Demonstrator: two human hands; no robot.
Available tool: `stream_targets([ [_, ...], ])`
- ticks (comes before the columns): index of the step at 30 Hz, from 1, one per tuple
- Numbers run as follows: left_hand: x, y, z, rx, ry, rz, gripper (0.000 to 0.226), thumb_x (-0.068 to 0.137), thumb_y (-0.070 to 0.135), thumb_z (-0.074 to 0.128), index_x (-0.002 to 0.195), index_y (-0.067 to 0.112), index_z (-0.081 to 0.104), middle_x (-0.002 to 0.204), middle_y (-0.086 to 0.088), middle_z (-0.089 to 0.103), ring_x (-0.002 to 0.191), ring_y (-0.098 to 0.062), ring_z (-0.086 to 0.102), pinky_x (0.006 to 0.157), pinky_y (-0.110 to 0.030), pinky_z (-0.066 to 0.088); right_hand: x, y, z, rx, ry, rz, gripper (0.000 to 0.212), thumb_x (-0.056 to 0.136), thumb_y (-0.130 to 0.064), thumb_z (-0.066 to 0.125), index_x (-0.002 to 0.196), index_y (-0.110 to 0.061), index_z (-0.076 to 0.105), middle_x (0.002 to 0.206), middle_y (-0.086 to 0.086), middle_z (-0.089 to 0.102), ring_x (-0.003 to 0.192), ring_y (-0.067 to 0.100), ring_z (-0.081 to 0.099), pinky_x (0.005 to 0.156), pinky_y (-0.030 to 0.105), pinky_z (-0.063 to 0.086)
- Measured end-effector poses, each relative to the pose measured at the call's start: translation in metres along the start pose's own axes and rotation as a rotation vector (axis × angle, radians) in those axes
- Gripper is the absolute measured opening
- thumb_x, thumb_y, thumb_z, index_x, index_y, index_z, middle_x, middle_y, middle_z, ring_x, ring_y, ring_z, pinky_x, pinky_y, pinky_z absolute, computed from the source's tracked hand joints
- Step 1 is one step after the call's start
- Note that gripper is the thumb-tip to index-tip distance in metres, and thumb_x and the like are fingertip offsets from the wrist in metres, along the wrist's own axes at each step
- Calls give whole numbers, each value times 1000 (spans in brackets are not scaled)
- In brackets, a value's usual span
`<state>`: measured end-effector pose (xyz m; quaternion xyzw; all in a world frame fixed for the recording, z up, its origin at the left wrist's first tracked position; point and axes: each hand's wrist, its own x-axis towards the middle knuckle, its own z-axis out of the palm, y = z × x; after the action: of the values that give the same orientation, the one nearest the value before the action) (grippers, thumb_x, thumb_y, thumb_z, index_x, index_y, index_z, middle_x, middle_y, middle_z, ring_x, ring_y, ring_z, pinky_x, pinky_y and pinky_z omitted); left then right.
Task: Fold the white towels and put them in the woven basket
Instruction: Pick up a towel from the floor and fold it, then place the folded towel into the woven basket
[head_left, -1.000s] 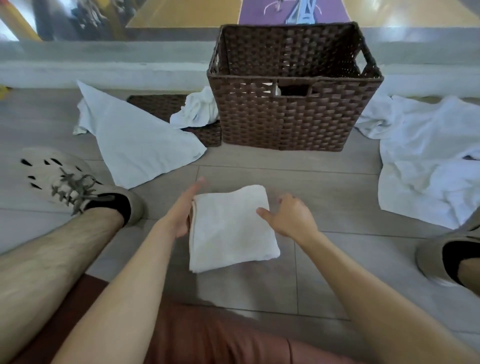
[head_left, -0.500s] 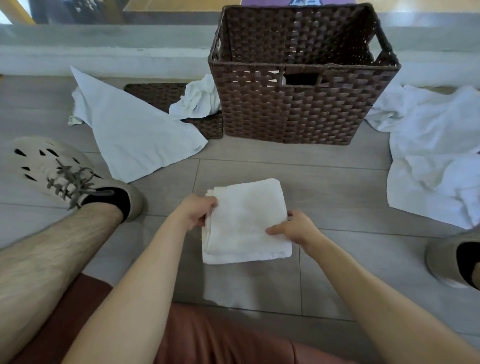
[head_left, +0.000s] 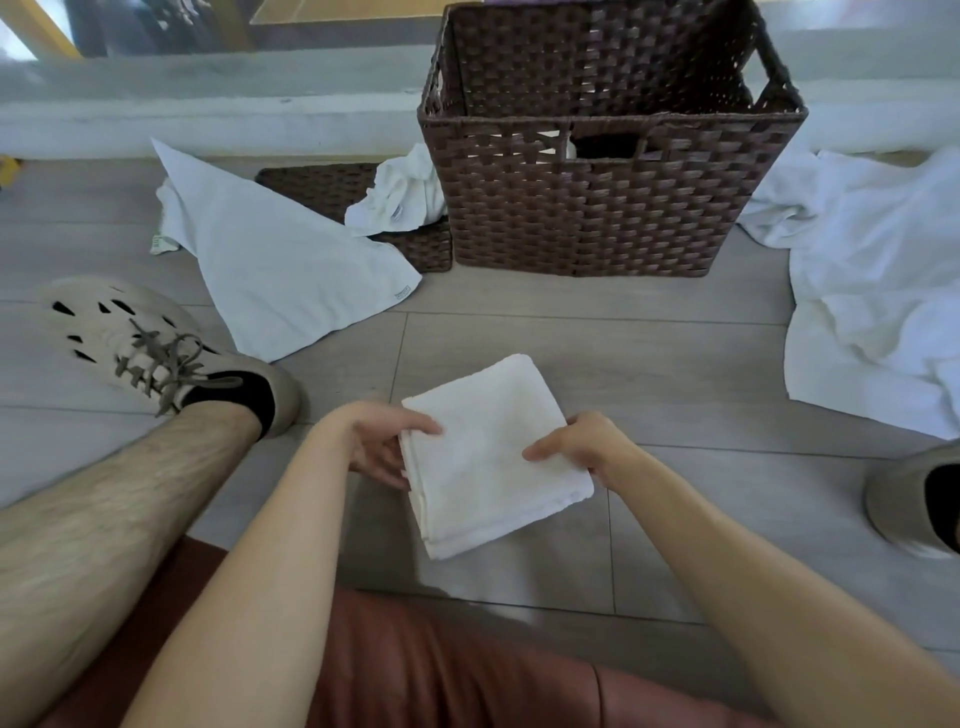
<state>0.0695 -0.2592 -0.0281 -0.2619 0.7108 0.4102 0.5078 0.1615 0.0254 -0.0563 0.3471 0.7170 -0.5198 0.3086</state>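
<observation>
A folded white towel (head_left: 491, 452) is held just above the grey floor, in front of me. My left hand (head_left: 382, 441) grips its left edge, thumb on top and fingers under. My right hand (head_left: 584, 449) pinches its right edge the same way. The brown woven basket (head_left: 587, 208) stands beyond the towel, open at the top; a bit of white shows through its handle hole. An unfolded white towel (head_left: 280, 270) lies flat at the left, and a crumpled one (head_left: 400, 195) sits beside the basket. A heap of white towels (head_left: 872, 291) lies at the right.
A flat woven lid (head_left: 332, 189) lies on the floor left of the basket, under the crumpled towel. My left shoe (head_left: 156, 353) and leg are at the left, my right shoe (head_left: 914, 499) at the right edge. A low grey step (head_left: 208, 109) runs behind the basket.
Both hands went from patting the folded towel on the floor to gripping its side edges and lifting it slightly. The view has moved closer to the basket.
</observation>
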Motion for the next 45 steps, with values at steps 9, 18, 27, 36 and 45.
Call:
stream_targets([
  [9,-6,-9,4,124,45,-33,34,85,14,81,112,2,65,97,-17,71,87,-31,74,93,-53,65,-1,-1,-5,-33,-55,-9,78,46,-30,100,116,-9,73,112,7,78,102,30,76,94,46,63],
  [18,-53,36,54,1024,326,421,100,64,56,96,145,25,46,149,1,48,139,-20,48,117,-40,44,-13,-19,-12,134,-55,51,63,60,-25,96,115,-7,71,111,9,77,98,30,76,87,43,65],
  [27,-59,46,119,857,482,1148,79,71,58,78,139,33,45,120,8,68,100,-28,68,71,-36,46,-65,-85,-93,405,72,-189,17,92,-2,68,107,-2,74,109,21,78,94,33,76,88,47,64],
  [36,-118,109,91,183,346,1171,21,94,22,60,111,27,73,101,11,76,94,-3,67,84,-30,50,-113,-105,-175,-153,255,-660,125,60,-91,78,162,-31,35,166,-7,36,146,13,45,120,41,43],
  [45,-246,148,66,-351,25,1060,21,98,16,50,87,16,68,80,-1,74,75,-24,71,63,-28,54,-184,-132,-189,665,-425,-848,93,90,-81,53,155,-14,55,157,14,53,144,37,49,125,52,35],
])
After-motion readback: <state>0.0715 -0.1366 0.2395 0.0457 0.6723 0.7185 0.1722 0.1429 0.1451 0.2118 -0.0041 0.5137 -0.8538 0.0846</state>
